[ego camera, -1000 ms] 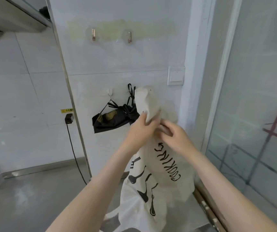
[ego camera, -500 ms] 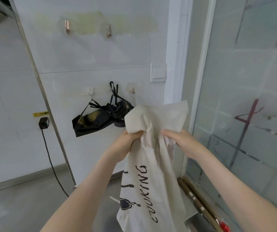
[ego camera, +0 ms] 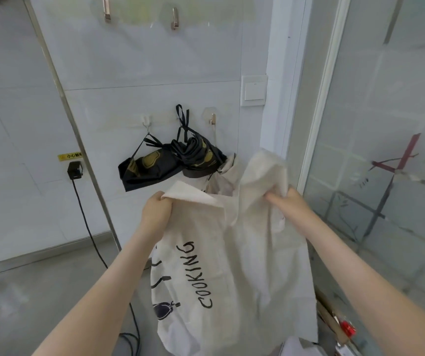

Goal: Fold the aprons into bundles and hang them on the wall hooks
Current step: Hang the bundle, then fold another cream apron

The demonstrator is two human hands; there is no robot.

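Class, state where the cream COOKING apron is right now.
Head view, lower centre: the cream apron hangs between the left hand and right hand, which grip its top edge, below the black bundles on the wall.

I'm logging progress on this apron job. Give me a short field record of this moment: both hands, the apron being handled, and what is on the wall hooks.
left hand: grips the top edge of the cream apron
right hand: grips bunched fabric of the same apron, further right
cream apron: printed COOKING, spread between the hands, hanging loose, not yet bundled
black bundles: hang by their straps from lower hooks, against the wall
lower right hook: no bundle on it
upper hooks: two, both bare
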